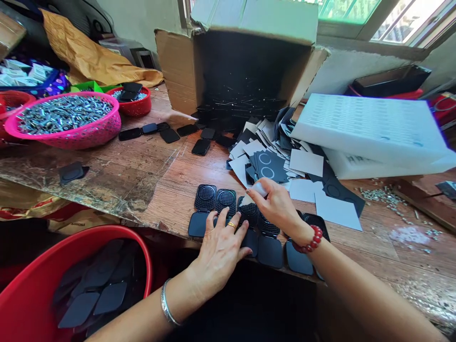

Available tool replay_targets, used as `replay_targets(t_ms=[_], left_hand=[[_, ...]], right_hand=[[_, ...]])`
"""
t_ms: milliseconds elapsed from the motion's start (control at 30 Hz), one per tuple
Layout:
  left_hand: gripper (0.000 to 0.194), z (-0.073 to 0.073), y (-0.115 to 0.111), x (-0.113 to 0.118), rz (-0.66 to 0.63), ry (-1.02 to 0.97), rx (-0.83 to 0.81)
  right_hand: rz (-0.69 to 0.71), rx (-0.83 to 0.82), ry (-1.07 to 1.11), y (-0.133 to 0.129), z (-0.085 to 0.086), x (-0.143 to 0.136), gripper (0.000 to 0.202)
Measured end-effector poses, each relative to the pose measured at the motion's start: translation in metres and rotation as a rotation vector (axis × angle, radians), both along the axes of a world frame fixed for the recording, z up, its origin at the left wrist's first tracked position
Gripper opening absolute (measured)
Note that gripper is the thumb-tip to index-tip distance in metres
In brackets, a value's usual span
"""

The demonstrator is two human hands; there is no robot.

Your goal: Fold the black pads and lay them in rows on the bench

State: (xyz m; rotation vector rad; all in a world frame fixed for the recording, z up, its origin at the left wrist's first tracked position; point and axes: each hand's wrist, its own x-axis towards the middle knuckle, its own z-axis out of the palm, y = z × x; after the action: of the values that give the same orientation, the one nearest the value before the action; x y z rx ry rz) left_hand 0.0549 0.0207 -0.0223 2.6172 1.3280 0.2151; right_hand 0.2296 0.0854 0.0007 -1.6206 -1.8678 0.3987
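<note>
Along the table's front edge lies a row of opened black cases (pixel 205 196), their round-patterned halves at the back and their smooth halves (pixel 270 251) in front. My left hand (pixel 223 242) rests over the cases with its fingers spread, and nothing shows in its grasp. To its right, my right hand (pixel 280 204) is closed around a small white bottle (pixel 257 191), whose pale tip points down and left at the third case. The case parts under my left palm are hidden.
Grey and white cards (pixel 306 162) are heaped before an open cardboard box (pixel 178 71). White foam trays (pixel 366 123) stand right. A pink basket (pixel 116 124) of metal pieces stands left, near loose black cases (pixel 169 136). A red tub (pixel 147 256) holds black cases below.
</note>
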Motion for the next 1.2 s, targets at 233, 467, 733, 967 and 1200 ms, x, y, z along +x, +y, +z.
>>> replay_targets(t_ms=[233,467,733,967,1200], left_hand=[[0.056,0.0,-0.002,0.0,0.005,0.003,-0.014],[0.057,0.003,0.0,-0.004,-0.005,-0.053,-0.007],[0.047,0.001,0.004,-0.032,0.182,-0.026,0.057],[0.048,0.001,0.004,-0.038,0.15,-0.025,0.013],[0.05,0.003,0.006,-0.039,0.145,-0.023,-0.008]], right_hand=[[-0.079,0.022,-0.019,0.013,0.0,0.014,0.028],[-0.233,-0.133,0.219,0.005,0.007,0.038,0.039],[-0.154,-0.27,0.528,0.007,0.0,0.019,0.04],[-0.121,-0.133,0.285,0.029,-0.011,-0.005,0.033],[-0.102,-0.11,0.193,0.037,-0.014,-0.013,0.031]])
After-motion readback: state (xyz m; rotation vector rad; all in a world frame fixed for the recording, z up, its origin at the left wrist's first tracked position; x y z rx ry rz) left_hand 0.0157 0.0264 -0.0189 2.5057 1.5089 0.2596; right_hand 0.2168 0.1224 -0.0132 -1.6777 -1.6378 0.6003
